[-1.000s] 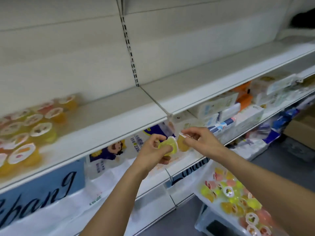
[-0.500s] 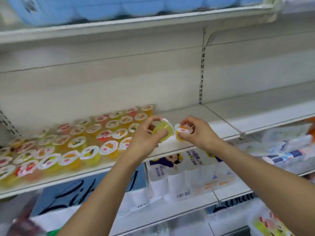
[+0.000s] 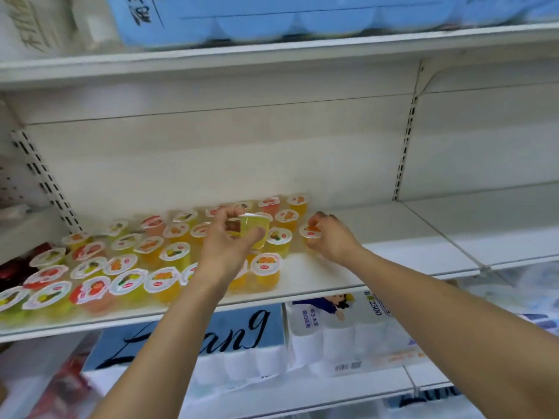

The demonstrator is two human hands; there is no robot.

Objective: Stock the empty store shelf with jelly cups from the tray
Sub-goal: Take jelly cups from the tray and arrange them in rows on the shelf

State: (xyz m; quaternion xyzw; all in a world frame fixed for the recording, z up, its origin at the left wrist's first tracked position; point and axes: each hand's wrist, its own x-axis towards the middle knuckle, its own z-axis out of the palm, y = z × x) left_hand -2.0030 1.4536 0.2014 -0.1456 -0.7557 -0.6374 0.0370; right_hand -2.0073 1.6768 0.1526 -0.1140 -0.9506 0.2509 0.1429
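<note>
Several jelly cups [image 3: 169, 255] with printed foil lids stand in rows on the left part of the white shelf [image 3: 393, 237]. My left hand [image 3: 227, 246] grips a yellow-green jelly cup [image 3: 255, 228] just above the right end of the rows. My right hand [image 3: 329, 240] holds an orange-lidded jelly cup [image 3: 310, 231] low over the bare shelf, just right of the rows. The tray is out of view.
The shelf stretches bare to the right of the cups. A shelf above [image 3: 272, 55] carries blue packs [image 3: 272, 16]. Below are tissue-roll packs [image 3: 338, 331] and a blue pack with black lettering [image 3: 193, 337]. Slotted uprights [image 3: 403, 155] divide the back panel.
The view swung up and left from the lower shelves and tray to the stocked shelf. Both hands carried their cups forward, from in front of the shelf edge to over the shelf surface.
</note>
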